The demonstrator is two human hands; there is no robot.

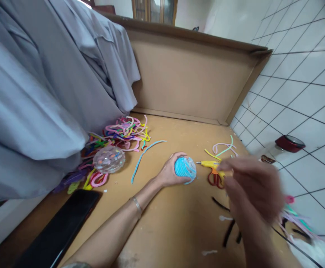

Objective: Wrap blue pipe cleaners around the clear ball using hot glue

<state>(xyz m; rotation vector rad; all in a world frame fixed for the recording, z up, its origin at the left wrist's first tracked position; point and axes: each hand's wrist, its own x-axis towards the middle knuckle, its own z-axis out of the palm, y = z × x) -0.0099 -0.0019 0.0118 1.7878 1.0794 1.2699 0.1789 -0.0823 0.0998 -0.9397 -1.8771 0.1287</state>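
Observation:
My left hand is wrapped around a round clear piece partly wound with light-blue pipe cleaner, holding it on the table. My right hand is raised on the right, smeared by motion, thumb and fingertips near each other; whether anything is between them I cannot make out. Behind those fingertips lie a yellow glue gun, its nozzle pointing left, and orange-handled scissors. A single light-blue pipe cleaner lies curved to the left of my left hand.
A tangled heap of coloured pipe cleaners lies left, beside a clear faceted ball. A black phone rests at front left. Grey cloth hangs over the left side; a cardboard wall stands behind. A red-lidded jar is at right.

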